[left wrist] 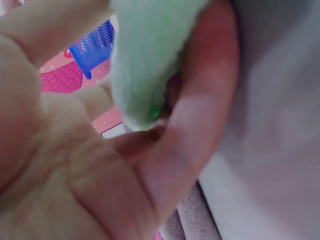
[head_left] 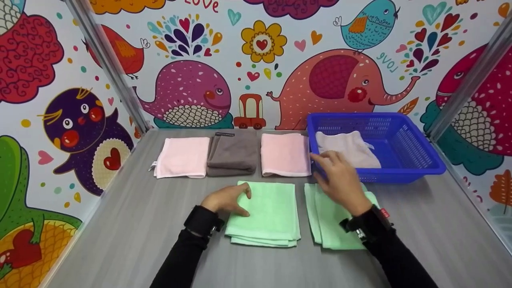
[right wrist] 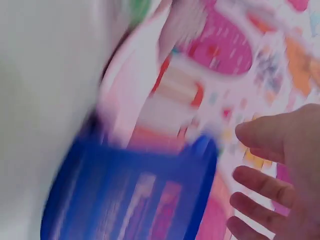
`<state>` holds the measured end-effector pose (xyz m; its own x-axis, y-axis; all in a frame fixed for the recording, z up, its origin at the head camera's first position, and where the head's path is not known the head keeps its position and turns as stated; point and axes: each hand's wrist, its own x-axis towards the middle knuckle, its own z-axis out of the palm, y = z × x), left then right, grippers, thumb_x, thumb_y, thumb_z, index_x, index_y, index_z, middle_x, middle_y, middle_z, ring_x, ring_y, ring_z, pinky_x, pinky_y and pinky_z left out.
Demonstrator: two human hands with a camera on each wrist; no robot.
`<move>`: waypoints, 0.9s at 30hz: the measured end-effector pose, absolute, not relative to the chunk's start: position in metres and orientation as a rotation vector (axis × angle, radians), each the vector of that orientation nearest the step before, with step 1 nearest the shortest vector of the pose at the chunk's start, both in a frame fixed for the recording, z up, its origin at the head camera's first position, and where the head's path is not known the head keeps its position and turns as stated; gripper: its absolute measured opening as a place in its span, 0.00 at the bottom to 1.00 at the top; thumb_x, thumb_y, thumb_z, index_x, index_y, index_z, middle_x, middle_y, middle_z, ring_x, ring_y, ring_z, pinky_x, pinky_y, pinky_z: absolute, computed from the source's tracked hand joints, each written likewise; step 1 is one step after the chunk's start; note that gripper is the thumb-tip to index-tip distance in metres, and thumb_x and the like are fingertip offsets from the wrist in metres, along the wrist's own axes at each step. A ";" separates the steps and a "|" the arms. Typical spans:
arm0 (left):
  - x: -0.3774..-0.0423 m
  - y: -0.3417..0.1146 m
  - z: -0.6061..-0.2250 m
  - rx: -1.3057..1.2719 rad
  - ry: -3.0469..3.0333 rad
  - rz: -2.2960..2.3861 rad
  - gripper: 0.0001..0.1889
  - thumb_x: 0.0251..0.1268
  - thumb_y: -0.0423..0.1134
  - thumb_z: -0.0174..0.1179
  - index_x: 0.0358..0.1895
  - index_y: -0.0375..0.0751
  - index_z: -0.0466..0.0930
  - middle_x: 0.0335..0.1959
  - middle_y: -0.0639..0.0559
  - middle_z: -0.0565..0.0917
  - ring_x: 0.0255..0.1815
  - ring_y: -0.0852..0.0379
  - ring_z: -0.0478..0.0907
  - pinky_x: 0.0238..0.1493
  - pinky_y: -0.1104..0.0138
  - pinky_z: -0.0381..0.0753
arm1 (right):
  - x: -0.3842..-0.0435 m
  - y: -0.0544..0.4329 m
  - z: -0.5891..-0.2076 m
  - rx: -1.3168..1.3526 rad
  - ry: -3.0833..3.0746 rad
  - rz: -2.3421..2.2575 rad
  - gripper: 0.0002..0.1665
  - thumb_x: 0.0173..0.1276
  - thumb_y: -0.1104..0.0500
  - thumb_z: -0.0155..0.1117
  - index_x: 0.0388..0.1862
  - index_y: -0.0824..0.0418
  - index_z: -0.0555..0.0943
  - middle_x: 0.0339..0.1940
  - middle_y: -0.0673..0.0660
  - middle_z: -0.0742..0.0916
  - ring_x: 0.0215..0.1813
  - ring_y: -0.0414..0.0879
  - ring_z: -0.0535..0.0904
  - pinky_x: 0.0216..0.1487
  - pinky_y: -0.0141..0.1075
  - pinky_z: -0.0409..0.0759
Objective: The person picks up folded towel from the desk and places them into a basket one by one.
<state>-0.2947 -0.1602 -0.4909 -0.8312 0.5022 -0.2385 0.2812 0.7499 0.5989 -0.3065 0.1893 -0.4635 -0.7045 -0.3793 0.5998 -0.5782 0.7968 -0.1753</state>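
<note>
My left hand (head_left: pixel 226 199) is at the left edge of a folded green towel (head_left: pixel 272 208), its fingers curled about that edge. In the left wrist view the green towel (left wrist: pixel 145 60) lies within the bend of the fingers. My right hand (head_left: pixel 340 182) holds nothing and hovers with spread fingers above a second folded green towel (head_left: pixel 336 228), near the front left corner of a blue basket (head_left: pixel 400 176). Seen from the right wrist, the fingers (right wrist: pixel 265 185) stand apart from the blurred basket (right wrist: pixel 125 195).
Along the back lie a folded pink towel (head_left: pixel 184 158), a folded grey-brown towel (head_left: pixel 234 154) and another pink towel (head_left: pixel 286 154). Inside the basket is a loosely lying pale pink towel (head_left: pixel 348 150). Printed walls (head_left: pixel 260 80) bound the grey table (head_left: pixel 140 232).
</note>
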 end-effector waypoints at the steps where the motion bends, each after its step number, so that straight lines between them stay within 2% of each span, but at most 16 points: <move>1: -0.295 -0.160 -0.491 0.593 2.566 0.793 0.24 0.55 0.39 0.78 0.51 0.45 0.76 0.61 0.38 0.82 0.54 0.45 0.79 0.58 0.49 0.78 | -0.303 0.181 -0.465 0.759 -2.447 0.532 0.36 0.59 0.63 0.78 0.68 0.57 0.80 0.52 0.61 0.84 0.54 0.59 0.80 0.51 0.54 0.83; 5: -0.294 -0.160 -0.491 0.555 2.577 0.800 0.24 0.54 0.38 0.79 0.51 0.46 0.75 0.60 0.38 0.82 0.55 0.45 0.79 0.60 0.48 0.78 | -0.293 0.156 -0.480 0.904 -2.638 0.756 0.42 0.65 0.60 0.75 0.77 0.60 0.71 0.57 0.64 0.82 0.55 0.58 0.80 0.53 0.54 0.83; 8: -0.293 -0.158 -0.491 0.533 2.572 0.795 0.24 0.55 0.39 0.79 0.50 0.47 0.75 0.60 0.39 0.82 0.54 0.46 0.79 0.59 0.49 0.78 | -0.288 0.148 -0.491 0.907 -2.834 0.846 0.48 0.68 0.53 0.74 0.82 0.61 0.63 0.68 0.68 0.78 0.65 0.64 0.77 0.61 0.59 0.79; 12: -0.294 -0.157 -0.491 0.509 2.567 0.791 0.24 0.55 0.40 0.79 0.51 0.49 0.75 0.60 0.40 0.82 0.54 0.47 0.78 0.60 0.49 0.78 | -0.287 0.143 -0.499 0.845 -2.988 0.858 0.57 0.65 0.46 0.77 0.84 0.61 0.57 0.77 0.72 0.70 0.75 0.69 0.69 0.69 0.63 0.72; 14: -0.293 -0.157 -0.492 0.501 2.568 0.787 0.24 0.55 0.40 0.79 0.51 0.49 0.76 0.61 0.40 0.81 0.55 0.47 0.78 0.61 0.49 0.78 | -0.286 0.141 -0.502 0.800 -3.028 0.877 0.60 0.63 0.42 0.77 0.85 0.60 0.56 0.78 0.72 0.68 0.77 0.70 0.67 0.71 0.64 0.70; 18: -0.292 -0.156 -0.492 0.506 2.584 0.775 0.23 0.55 0.40 0.79 0.50 0.49 0.76 0.61 0.39 0.82 0.56 0.46 0.79 0.61 0.49 0.78 | -0.284 0.137 -0.505 0.755 -3.070 0.851 0.66 0.59 0.37 0.79 0.85 0.62 0.55 0.76 0.74 0.72 0.77 0.72 0.66 0.73 0.64 0.67; 21: -0.292 -0.156 -0.491 0.518 2.593 0.771 0.23 0.54 0.39 0.79 0.50 0.47 0.76 0.61 0.39 0.82 0.54 0.47 0.79 0.59 0.50 0.78 | -0.282 0.133 -0.507 0.743 -3.084 0.859 0.69 0.54 0.38 0.83 0.84 0.63 0.56 0.71 0.75 0.75 0.73 0.71 0.69 0.70 0.63 0.70; 24: -0.292 -0.156 -0.491 0.518 2.599 0.773 0.23 0.54 0.39 0.79 0.49 0.47 0.76 0.60 0.39 0.82 0.51 0.48 0.78 0.57 0.51 0.78 | -0.280 0.128 -0.508 0.744 -3.089 0.941 0.69 0.51 0.44 0.86 0.83 0.64 0.57 0.71 0.76 0.74 0.73 0.71 0.69 0.69 0.63 0.70; 27: -0.292 -0.155 -0.492 0.515 2.602 0.777 0.23 0.54 0.39 0.79 0.49 0.47 0.76 0.59 0.40 0.82 0.49 0.50 0.77 0.56 0.51 0.78 | -0.279 0.124 -0.509 0.799 -3.083 1.032 0.64 0.54 0.52 0.85 0.83 0.64 0.59 0.73 0.74 0.74 0.73 0.70 0.70 0.69 0.62 0.71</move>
